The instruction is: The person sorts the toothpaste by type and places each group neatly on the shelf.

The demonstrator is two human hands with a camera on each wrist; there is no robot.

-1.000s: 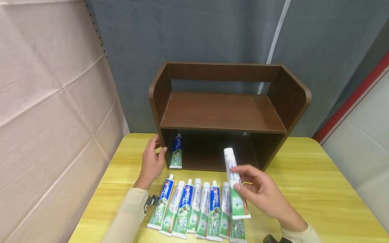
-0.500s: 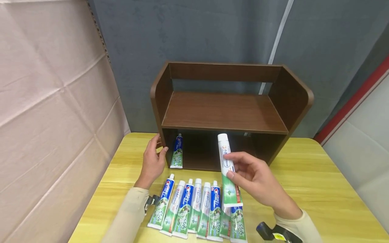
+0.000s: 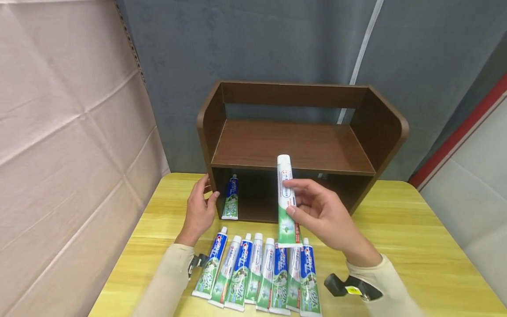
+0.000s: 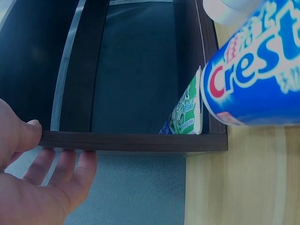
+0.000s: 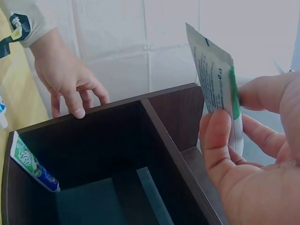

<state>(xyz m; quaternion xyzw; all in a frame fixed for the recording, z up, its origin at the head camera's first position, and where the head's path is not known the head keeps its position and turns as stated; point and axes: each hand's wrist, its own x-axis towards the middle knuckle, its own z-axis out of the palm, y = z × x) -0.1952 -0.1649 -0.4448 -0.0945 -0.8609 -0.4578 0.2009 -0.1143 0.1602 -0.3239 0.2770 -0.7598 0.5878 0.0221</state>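
Observation:
My right hand [image 3: 322, 215] pinches a white and green toothpaste tube [image 3: 286, 202] between thumb and fingers, its white cap pointing up. In the head view the tube overlaps the front of the dark brown shelf [image 3: 293, 143]. The right wrist view shows the tube's printed back [image 5: 213, 77]. My left hand [image 3: 200, 211] grips the shelf's left side panel, thumb at the front edge and fingers on the outer face, as the left wrist view also shows. Inside the lower compartment, a blue and green Crest toothpaste tube [image 3: 231, 198] lies along the left wall, cap toward the back.
Several toothpaste tubes, blue-green [image 3: 239, 277] and white-green [image 3: 225, 275], lie in a row on the yellow wooden table [image 3: 420, 246] before the shelf. A pale cloth wall [image 3: 71, 154] stands on the left, with a grey curtain [image 3: 170, 66] behind.
My right hand has carried the white and green tube up and left, from over the row's right end to before the shelf. The left hand keeps its place on the side panel.

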